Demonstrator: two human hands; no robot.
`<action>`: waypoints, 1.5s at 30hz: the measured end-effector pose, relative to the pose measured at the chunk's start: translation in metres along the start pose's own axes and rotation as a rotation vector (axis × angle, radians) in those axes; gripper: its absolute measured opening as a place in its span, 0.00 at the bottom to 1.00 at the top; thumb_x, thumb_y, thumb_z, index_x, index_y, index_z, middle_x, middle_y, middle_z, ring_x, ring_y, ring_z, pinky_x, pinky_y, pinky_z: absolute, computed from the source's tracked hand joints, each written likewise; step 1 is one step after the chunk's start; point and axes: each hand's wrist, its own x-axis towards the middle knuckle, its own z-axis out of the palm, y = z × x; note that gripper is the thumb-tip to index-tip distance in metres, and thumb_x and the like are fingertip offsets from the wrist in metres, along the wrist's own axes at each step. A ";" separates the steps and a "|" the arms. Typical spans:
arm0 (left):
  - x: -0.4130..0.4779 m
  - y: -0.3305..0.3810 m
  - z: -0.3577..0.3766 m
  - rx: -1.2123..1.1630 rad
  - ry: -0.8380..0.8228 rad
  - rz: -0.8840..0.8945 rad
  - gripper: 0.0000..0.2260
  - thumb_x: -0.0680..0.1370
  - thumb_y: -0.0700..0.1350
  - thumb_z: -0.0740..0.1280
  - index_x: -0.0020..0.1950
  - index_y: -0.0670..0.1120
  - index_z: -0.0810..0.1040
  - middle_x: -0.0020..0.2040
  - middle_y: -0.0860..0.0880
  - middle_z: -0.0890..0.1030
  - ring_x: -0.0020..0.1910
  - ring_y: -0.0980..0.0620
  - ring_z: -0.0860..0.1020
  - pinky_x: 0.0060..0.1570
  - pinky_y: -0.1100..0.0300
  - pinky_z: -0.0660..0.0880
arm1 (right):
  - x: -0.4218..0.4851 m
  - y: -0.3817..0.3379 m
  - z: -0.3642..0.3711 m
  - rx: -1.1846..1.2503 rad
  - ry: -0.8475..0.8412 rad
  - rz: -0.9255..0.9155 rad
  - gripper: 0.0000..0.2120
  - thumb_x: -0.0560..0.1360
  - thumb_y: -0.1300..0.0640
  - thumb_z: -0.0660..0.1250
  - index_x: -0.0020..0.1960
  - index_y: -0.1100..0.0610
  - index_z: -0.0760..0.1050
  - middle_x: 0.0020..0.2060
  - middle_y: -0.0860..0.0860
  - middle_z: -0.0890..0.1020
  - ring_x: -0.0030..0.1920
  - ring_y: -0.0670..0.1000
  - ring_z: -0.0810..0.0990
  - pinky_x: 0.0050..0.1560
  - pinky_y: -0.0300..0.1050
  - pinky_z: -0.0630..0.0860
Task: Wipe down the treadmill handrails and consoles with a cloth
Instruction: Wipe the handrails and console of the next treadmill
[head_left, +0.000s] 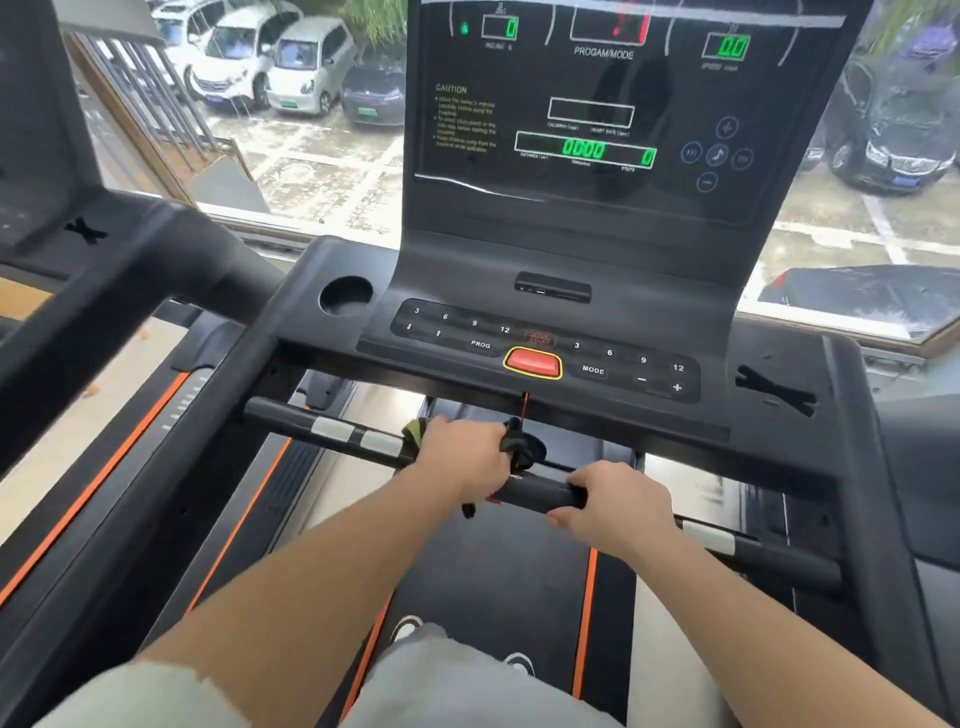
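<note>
Wiping the front crossbar of the treadmill, below the console.

The treadmill console (550, 332) rose ahead with its display lit; nothing showed whether it had been wiped. Beneath it the front handrail (332, 428) ran as one long bar, its axis crossing the view from upper left down to lower right. The left hand (467, 457) was closed round this bar near its middle, fingers curled over a bunched cloth (418, 431) pressed against it, a green-patterned corner poking out leftward. The right hand (613, 501) gripped the bare bar just beside it, fingers wrapped, seemingly steadying. Judging by this, the handrail step was in hand; the next move likely called for sliding the cloth along the bar's length, past the pale sensor pads (358, 436).
</note>
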 end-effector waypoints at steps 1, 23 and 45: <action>0.008 0.004 -0.006 0.007 -0.091 -0.020 0.06 0.81 0.52 0.59 0.51 0.53 0.74 0.46 0.50 0.81 0.47 0.47 0.78 0.59 0.48 0.70 | 0.000 -0.001 0.000 0.001 0.000 -0.001 0.17 0.71 0.33 0.70 0.51 0.44 0.80 0.40 0.42 0.81 0.42 0.48 0.80 0.45 0.44 0.79; -0.056 -0.007 0.079 -2.211 0.158 -0.913 0.08 0.83 0.38 0.62 0.58 0.41 0.80 0.49 0.39 0.86 0.49 0.41 0.84 0.49 0.46 0.82 | -0.003 -0.004 0.010 -0.006 0.047 0.010 0.15 0.73 0.36 0.71 0.47 0.47 0.78 0.37 0.45 0.80 0.41 0.51 0.80 0.36 0.43 0.73; -0.084 0.010 -0.046 -0.713 0.587 -0.017 0.04 0.78 0.44 0.66 0.46 0.53 0.77 0.33 0.54 0.77 0.35 0.54 0.75 0.33 0.61 0.72 | -0.019 0.023 0.004 0.038 0.084 0.000 0.20 0.66 0.33 0.73 0.50 0.44 0.76 0.42 0.43 0.78 0.44 0.46 0.77 0.37 0.43 0.73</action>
